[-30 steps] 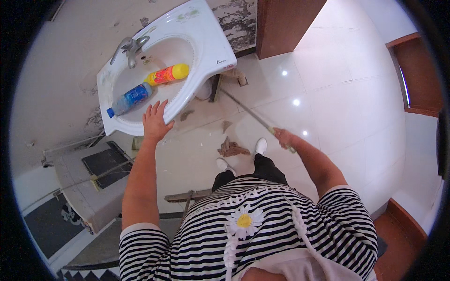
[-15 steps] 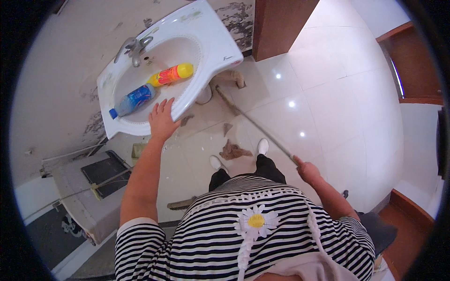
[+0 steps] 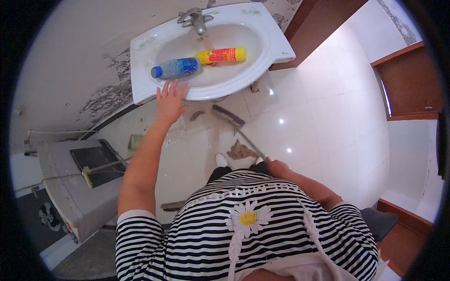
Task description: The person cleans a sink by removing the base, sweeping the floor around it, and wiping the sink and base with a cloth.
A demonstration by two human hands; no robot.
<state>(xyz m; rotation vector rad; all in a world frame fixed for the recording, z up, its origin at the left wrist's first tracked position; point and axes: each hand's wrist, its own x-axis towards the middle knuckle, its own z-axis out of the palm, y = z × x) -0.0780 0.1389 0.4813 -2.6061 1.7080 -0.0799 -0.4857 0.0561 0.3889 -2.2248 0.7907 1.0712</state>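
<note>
My right hand (image 3: 276, 167) is wrapped round the pole of a broom (image 3: 228, 115), close to my body. The broom's long, narrow head lies on the tiled floor below the sink. At the front rim of the white washbasin (image 3: 236, 89) my left hand (image 3: 171, 100) rests with its fingers spread, holding nothing. Just beyond those fingertips a clear plastic bottle with a blue cap and label (image 3: 176, 68) lies on its side in the basin. A yellow bottle with a red label (image 3: 221, 55) lies end to end with it. A crumpled brown cloth (image 3: 241, 151) is on the floor beside the pole.
A grey tap (image 3: 197, 21) stands at the basin's back. To the left is a grey-covered box-like unit (image 3: 77, 187) with a dark panel. A small dark scrap (image 3: 197, 115) and another brush head (image 3: 172, 206) lie on the floor. A brown door frame (image 3: 318, 30) rises at the right.
My right hand has drawn the broom in toward my body, and its head now shows fully on the floor. My left hand stays at the basin rim. The view has turned.
</note>
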